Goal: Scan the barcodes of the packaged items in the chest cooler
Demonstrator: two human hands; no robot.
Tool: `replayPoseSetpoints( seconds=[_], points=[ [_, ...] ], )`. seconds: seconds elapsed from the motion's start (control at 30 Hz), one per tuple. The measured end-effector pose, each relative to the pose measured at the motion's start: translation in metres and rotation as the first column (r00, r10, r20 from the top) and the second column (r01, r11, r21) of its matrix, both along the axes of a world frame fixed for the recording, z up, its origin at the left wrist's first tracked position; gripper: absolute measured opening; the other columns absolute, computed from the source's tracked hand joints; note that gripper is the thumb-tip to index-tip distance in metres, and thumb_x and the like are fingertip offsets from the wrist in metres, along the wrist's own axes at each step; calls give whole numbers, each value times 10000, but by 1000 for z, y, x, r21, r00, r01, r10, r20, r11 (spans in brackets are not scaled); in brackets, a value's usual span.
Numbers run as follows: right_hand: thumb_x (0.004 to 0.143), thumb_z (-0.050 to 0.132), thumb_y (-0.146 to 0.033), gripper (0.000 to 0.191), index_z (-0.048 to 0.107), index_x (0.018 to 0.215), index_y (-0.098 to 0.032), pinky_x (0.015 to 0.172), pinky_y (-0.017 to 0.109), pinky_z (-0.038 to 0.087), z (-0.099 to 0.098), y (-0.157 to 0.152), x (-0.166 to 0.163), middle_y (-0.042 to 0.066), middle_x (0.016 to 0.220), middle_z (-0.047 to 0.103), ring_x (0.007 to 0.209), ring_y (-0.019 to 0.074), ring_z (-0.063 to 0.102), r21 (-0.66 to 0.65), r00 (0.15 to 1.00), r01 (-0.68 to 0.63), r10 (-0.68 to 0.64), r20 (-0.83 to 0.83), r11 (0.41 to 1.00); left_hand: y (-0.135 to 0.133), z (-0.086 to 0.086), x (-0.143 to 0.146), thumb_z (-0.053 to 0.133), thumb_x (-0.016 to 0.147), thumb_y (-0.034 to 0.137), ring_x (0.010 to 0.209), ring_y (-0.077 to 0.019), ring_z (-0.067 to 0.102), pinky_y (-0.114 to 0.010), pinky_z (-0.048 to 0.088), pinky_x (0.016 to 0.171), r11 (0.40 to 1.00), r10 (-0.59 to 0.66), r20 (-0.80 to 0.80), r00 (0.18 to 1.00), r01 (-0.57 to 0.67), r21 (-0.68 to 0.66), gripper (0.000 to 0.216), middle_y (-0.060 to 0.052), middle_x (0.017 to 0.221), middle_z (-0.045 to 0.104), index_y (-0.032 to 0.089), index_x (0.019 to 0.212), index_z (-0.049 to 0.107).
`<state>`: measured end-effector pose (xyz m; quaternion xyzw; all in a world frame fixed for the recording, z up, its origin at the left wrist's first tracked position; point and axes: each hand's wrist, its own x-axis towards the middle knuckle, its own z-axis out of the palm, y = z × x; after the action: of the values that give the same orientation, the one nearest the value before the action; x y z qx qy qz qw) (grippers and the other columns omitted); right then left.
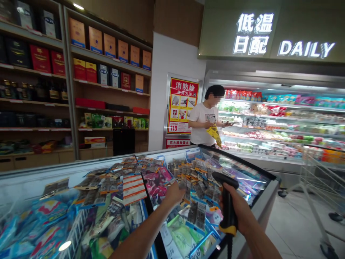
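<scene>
My right hand (238,203) is wrapped round a black and yellow barcode scanner (228,201), held upright by its grip above the freezer's right side. Its cord hangs down. My left hand (174,194) reaches forward over the chest freezer (269,196), low among many small packets (199,176) with dark contents and orange and blue edges. Its fingers look curled together, but what they hold, if anything, is not clear. Pink packages (156,181) lie just left of that hand. Nearer to me are more dark packets (197,214) and a green package (179,230).
Blue bags (48,212) and a striped orange-and-white label sheet (134,189) are at the left. A person (206,118) holding a yellow bag stands beyond the freezer, by a lit refrigerated shelf (258,126). A shopping cart (320,180) stands at the right. Boxed goods fill the left shelves (107,88).
</scene>
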<state>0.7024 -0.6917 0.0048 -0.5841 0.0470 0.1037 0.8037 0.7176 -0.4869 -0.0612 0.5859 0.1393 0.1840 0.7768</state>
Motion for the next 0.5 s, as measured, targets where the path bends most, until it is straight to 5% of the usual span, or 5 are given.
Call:
replayPoseSetpoints(
  seconds=[0.2,0.37,0.5],
  points=[
    [682,585,-409,254,510,724,-170,310,197,367,-1,13,-5,-30,431,519,336,102,472,-4,999,-34,34,10,999,15,4,-5,597,470,-87,907,-266,543,-390,311,911,944,73,70,995,-91,317,295,17,469,435,199,467,525],
    [679,586,-406,250,513,715,-170,305,192,360,2,21,-5,-31,427,525,327,99,468,-22,999,-36,36,-2,999,58,4,17,462,575,-88,1040,-227,496,-358,294,949,978,152,112,982,-165,124,301,-26,547,490,194,470,484],
    [663,597,-406,253,506,700,-173,303,190,357,3,25,0,-32,427,526,332,99,471,-18,999,-34,34,-17,999,103,-6,40,446,598,-38,1207,-223,339,-428,191,1005,938,276,140,951,-298,177,253,-55,701,547,195,513,495]
  ],
)
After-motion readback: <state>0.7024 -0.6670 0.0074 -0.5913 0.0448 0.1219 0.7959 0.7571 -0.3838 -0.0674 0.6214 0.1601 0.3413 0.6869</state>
